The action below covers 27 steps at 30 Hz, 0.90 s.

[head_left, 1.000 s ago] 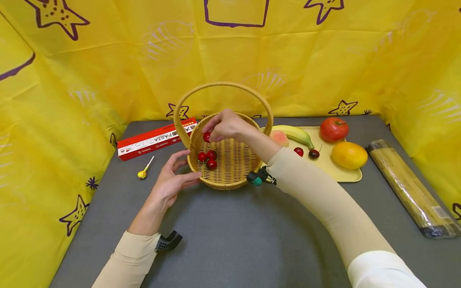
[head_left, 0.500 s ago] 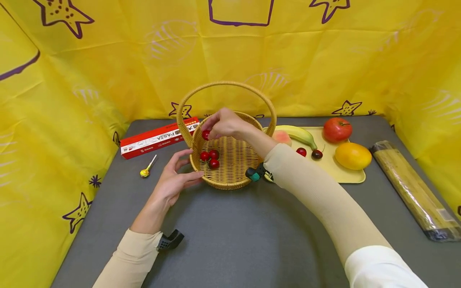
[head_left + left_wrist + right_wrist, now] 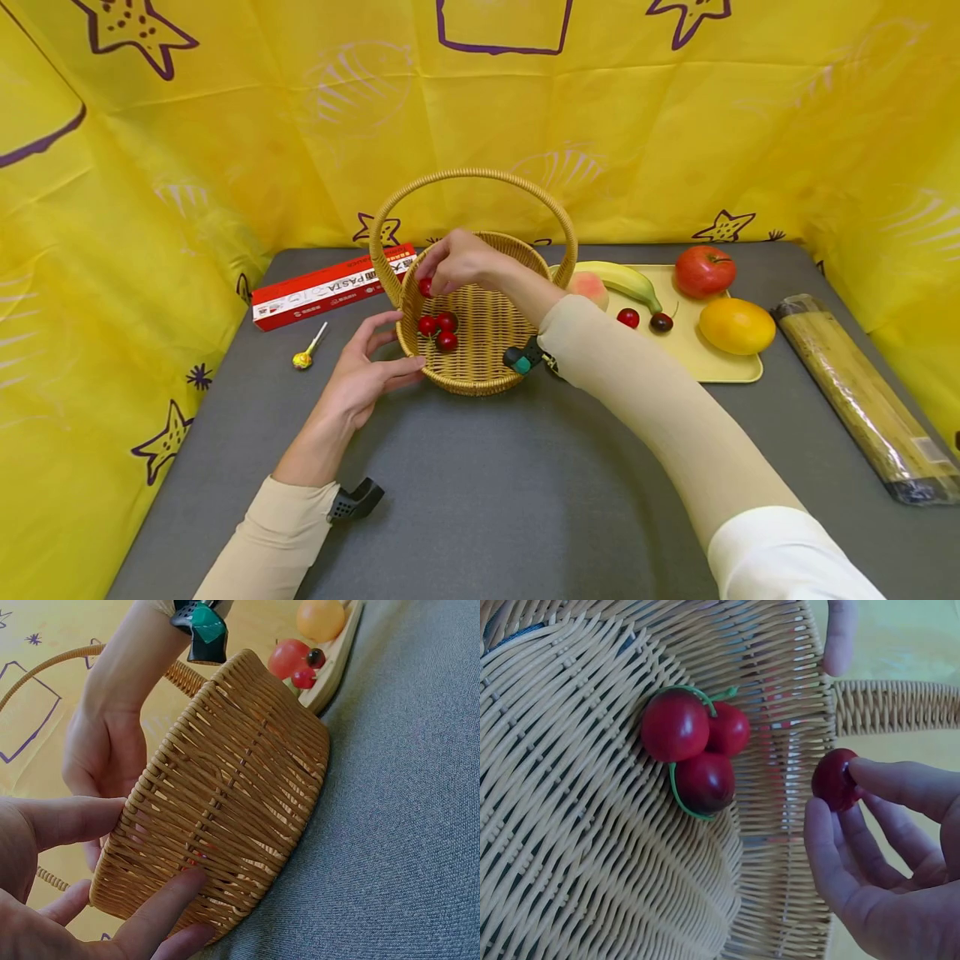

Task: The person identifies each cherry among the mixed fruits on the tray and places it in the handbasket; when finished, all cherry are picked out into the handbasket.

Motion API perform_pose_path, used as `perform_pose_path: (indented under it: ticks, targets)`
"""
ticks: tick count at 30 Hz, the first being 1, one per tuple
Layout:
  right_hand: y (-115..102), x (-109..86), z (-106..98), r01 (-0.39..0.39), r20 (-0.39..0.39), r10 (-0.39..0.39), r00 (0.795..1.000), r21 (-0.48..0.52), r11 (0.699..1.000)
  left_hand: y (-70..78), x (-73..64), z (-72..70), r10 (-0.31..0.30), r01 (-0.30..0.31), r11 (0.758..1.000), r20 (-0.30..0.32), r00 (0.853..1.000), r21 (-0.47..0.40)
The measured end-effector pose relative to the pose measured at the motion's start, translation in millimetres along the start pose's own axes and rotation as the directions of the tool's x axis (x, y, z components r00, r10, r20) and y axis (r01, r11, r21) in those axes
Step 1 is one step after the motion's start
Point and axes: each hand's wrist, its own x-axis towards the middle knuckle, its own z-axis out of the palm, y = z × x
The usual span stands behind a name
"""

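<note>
In the head view my right hand (image 3: pixel 461 262) reaches inside the wicker basket (image 3: pixel 480 383). It pinches a red cherry (image 3: pixel 835 780) between thumb and fingers, held near the basket's left wall. Several cherries are in the basket: a cluster of three, one of them a dark red cherry (image 3: pixel 675 726) with a green stem, lies on the woven floor, apart from the pinched one. My left hand (image 3: pixel 360 371) touches the basket's near left side. Its fairly straight fingers rest against the outer wall and rim, as the left wrist view shows.
Behind the left hand lie a red pasta box (image 3: pixel 330 287) and a lollipop (image 3: pixel 303 359). Right of the basket, a yellow tray (image 3: pixel 738 368) carries a banana (image 3: pixel 618 279), a peach, two cherries, a red tomato-like fruit (image 3: pixel 705 272) and a mango (image 3: pixel 737 327). A wrapped bamboo roll (image 3: pixel 862 400) lies far right.
My right hand has shifted slightly down and toward the left basket wall with the cherry in its fingers. The left hand keeps its place on the basket; the head view has moved a little.
</note>
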Motion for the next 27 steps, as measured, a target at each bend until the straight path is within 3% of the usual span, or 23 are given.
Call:
perform_pose_path:
  ticks: [7, 27]
  targets:
    - [0.7, 3.1, 2.4, -0.046, 0.029, 0.045, 0.999, 0.028, 0.999, -0.7, 0.2, -0.6, 0.001, -0.001, 1.000, 0.000, 1.000, 0.001]
    - [3.9, 10.6, 8.9, -0.065, 0.027, 0.067, 0.997, -0.070, 0.995, -0.8, 0.4, -1.0, 0.007, -0.007, 1.000, 0.003, 1.000, -0.009]
